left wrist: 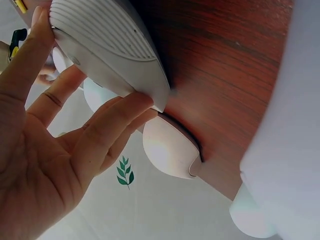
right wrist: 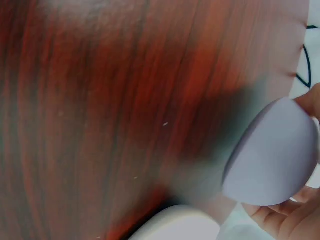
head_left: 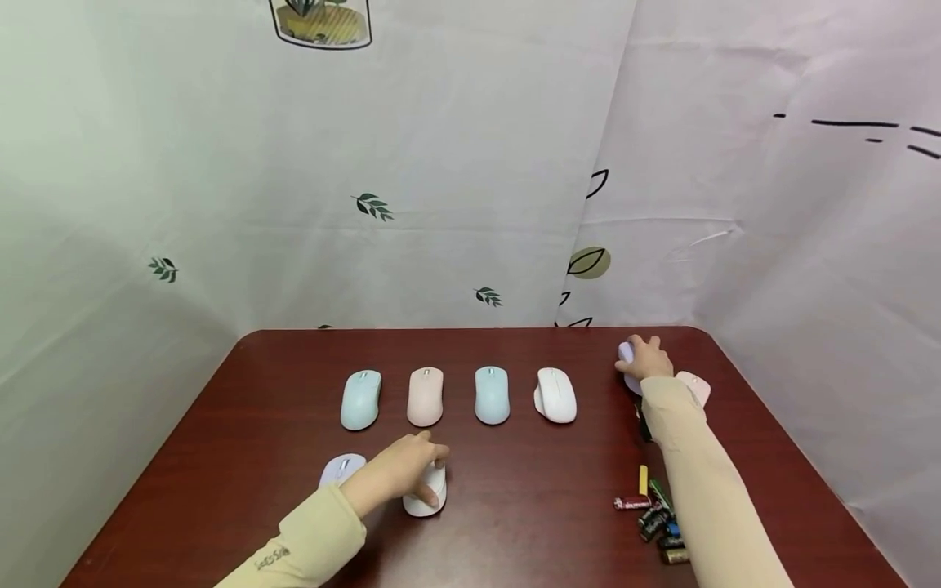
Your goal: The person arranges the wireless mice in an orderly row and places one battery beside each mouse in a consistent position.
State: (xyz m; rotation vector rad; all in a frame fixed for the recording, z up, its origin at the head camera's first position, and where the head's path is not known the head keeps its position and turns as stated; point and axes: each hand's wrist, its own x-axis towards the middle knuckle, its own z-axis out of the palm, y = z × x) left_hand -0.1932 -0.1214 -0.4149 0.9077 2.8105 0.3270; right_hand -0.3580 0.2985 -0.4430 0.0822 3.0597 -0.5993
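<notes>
Near the front of the table, my left hand [head_left: 400,465] grips a white computer mouse [head_left: 425,505] by its sides. The left wrist view shows ridges along the side of that white mouse [left wrist: 110,45], with thumb and fingers on its edges. Just left of this hand lies a lavender mouse [head_left: 343,466], partly hidden by the wrist. At the back right, my right hand [head_left: 648,359] holds another lavender mouse [head_left: 626,353]. In the right wrist view the fingers curl along the far side of this lavender mouse [right wrist: 275,155].
Across the table's middle stand a mint mouse [head_left: 361,400], a pink mouse [head_left: 425,398], a light blue mouse [head_left: 492,396] and a white mouse [head_left: 556,396]. Another pink mouse [head_left: 694,386] sits beside the right wrist. Several loose batteries [head_left: 632,503] lie by the right sleeve.
</notes>
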